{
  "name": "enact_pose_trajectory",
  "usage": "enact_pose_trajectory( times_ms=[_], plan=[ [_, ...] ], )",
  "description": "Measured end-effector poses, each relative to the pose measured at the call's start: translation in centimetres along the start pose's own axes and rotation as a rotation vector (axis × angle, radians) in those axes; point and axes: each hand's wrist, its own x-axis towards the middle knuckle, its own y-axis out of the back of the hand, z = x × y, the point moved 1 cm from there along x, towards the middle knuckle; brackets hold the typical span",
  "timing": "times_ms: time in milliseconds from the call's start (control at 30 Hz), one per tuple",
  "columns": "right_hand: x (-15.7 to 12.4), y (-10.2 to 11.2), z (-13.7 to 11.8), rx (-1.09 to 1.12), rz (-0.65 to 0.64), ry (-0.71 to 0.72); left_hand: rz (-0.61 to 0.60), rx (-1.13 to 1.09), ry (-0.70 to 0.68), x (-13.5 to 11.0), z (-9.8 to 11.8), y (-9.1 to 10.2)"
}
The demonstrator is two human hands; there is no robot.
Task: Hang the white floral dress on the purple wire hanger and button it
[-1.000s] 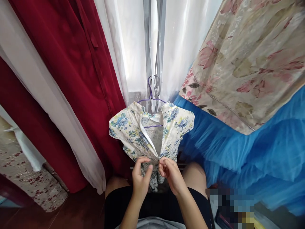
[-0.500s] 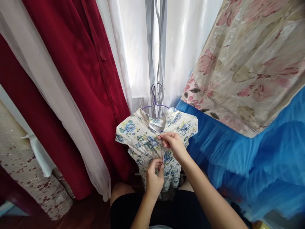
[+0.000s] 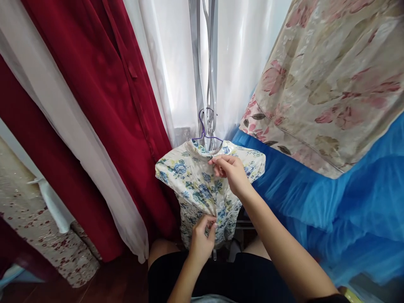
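Note:
A white garment with blue flowers (image 3: 195, 189), apparently a dress or blouse, hangs in front of me from a purple wire hanger (image 3: 203, 130). My left hand (image 3: 202, 240) pinches the cloth at the middle seam, low on the garment, and draws it downward. At the neckline, my right hand (image 3: 230, 170) is closed in a pinch at the top of the same seam, on what looks like a zipper pull, mostly hidden by the fingers. Between the two hands the seam is closed, with the cloth puckered along it.
Dark red cloth (image 3: 126, 126) and a pale sheer panel (image 3: 94, 168) hang on the left. To the right are a pink-flowered cream cloth (image 3: 328, 92) and blue tulle (image 3: 303, 206). Grey straps (image 3: 195, 54) hang behind the hanger, before white curtains (image 3: 240, 63).
My right hand has moved up from the chest to the neckline, and the V-shaped opening there has closed. My left hand keeps its pinch, slightly lower.

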Motion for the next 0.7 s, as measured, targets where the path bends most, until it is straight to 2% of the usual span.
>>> enact_pose_trajectory(
  times_ms=[100, 233, 267, 367, 433, 533, 633, 700],
  plan=[
    [-1.5, 0.0, 0.4, -0.069, -0.055, 0.033, 0.034, -0.066, -0.039, 2.2, 1.4, 1.7],
    [-2.8, 0.3, 0.6, -0.124, -0.060, 0.073, 0.224, -0.122, -0.224, 7.8, 6.1, 4.4],
    [-3.0, 0.4, 0.6, -0.134, -0.063, 0.079, 0.227, -0.118, -0.284, 9.3, 7.4, 4.9],
    [-3.2, 0.7, 0.4, -0.152, -0.067, 0.098, 0.123, -0.075, -0.369, 12.9, 10.6, 5.7],
    [-3.0, 0.7, 0.4, -0.164, -0.066, 0.115, 0.085, 0.041, -0.448, 14.2, 12.0, 5.9],
    [-2.1, 0.5, 1.0, -0.189, -0.050, 0.122, 0.121, 0.191, -0.559, 14.8, 13.2, 5.9],
    [-0.7, 0.1, 2.2, -0.239, 0.025, 0.116, 0.176, 0.161, -0.573, 15.5, 13.9, 6.4],
    [-0.1, -0.1, 3.2, -0.272, 0.038, 0.094, 0.267, 0.062, -0.537, 16.8, 14.0, 7.8]
  ],
)
